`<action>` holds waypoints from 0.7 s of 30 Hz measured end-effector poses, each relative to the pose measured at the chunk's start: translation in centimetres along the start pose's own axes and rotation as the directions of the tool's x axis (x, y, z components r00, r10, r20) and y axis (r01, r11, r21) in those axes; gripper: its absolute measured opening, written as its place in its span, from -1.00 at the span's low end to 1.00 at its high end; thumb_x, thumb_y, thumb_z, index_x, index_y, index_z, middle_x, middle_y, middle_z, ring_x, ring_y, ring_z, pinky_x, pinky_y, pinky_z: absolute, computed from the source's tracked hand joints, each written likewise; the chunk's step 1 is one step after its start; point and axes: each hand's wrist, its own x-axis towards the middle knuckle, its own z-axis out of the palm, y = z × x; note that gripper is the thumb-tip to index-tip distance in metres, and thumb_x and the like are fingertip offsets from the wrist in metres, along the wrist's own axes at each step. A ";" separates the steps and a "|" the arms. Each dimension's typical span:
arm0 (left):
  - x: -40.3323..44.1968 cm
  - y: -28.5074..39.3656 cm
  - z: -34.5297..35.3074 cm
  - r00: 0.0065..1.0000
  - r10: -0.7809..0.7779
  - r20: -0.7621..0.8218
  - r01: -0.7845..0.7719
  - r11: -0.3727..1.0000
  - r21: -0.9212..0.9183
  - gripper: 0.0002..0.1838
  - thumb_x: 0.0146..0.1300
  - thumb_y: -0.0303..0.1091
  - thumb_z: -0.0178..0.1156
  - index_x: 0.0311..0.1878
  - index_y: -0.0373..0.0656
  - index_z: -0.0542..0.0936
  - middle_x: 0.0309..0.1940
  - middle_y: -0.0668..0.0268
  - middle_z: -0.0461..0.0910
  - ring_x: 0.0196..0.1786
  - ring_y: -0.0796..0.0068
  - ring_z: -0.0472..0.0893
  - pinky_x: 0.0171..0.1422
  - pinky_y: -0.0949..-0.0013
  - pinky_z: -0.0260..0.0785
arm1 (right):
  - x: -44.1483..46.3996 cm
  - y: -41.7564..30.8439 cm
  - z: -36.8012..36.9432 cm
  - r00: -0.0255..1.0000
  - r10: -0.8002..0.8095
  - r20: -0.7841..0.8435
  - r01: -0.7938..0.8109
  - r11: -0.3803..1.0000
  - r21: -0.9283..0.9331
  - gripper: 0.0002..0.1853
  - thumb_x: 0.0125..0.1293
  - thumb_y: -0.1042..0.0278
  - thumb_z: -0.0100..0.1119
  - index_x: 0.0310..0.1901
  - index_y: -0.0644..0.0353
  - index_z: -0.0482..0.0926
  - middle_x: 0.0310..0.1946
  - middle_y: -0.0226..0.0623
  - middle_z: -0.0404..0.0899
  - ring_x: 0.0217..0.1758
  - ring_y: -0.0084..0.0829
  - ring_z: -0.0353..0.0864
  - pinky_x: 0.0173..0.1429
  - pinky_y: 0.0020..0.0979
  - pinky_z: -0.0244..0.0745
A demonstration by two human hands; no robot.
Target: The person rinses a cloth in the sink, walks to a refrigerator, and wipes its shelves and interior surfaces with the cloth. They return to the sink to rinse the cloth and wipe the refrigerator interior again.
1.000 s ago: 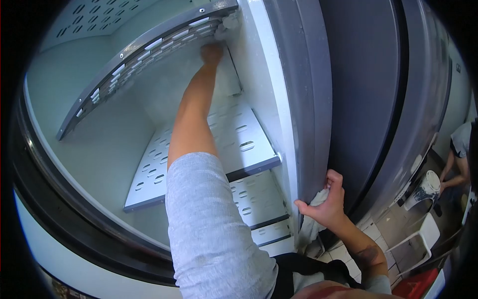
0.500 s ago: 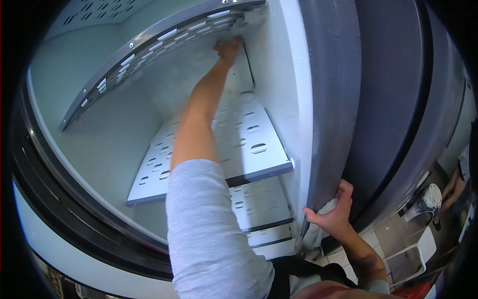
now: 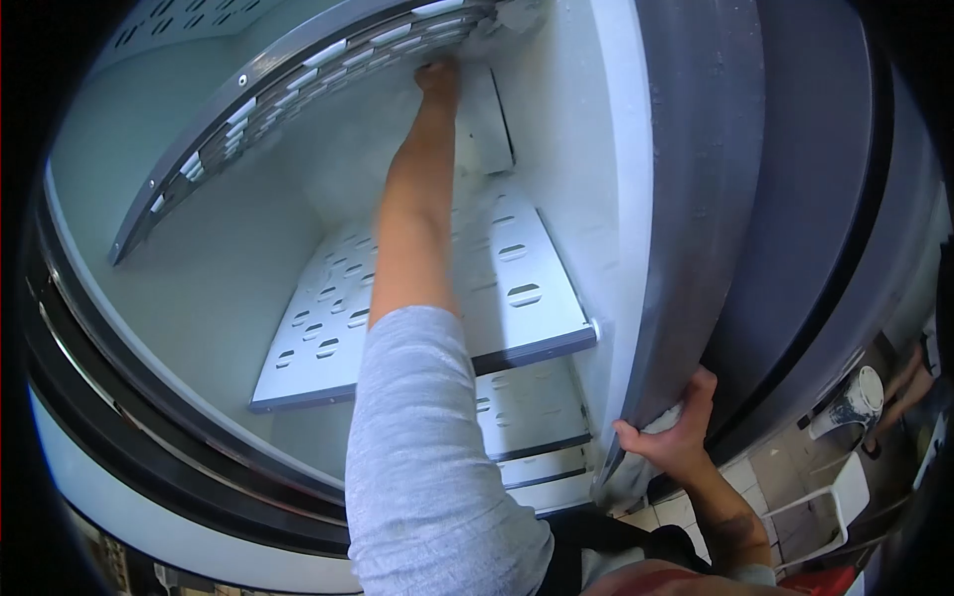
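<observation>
Fingers (image 3: pixel 702 385) of our right hand (image 3: pixel 680 441) clasp a cloth (image 3: pixel 664 420) against the grey frame (image 3: pixel 701 219), seemingly to brace us, while our left hand (image 3: pixel 438 81) reaches deep beneath the upper shelf (image 3: pixel 243 81); we cannot tell whether it grips anything.

Now; left hand (image 3: pixel 437 79): I see it shifted left, away from the right edge of the back panel (image 3: pixel 487 129); grey upright (image 3: pixel 701 199): farther right on my feed

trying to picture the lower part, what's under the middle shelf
Right of the left sleeve: a slotted lower shelf and another white surface below it. The sleeve and middle shelf hide much of both.
</observation>
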 end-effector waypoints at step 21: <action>0.6 7.0 -1.0 0.969 0.168 -0.183 0.176 0.055 0.983 -0.56 0.26 -0.07 -0.10 0.14 0.03 0.48 0.22 0.34 0.41 0.25 0.36 0.38 0.30 0.17 0.19 | -0.1 0.3 -0.2 0.991 0.117 0.066 -0.122 0.989 0.082 -0.06 -0.32 0.22 0.55 0.10 0.27 0.13 -0.15 -0.04 0.46 -0.13 -0.20 0.60 -0.05 -0.30 0.51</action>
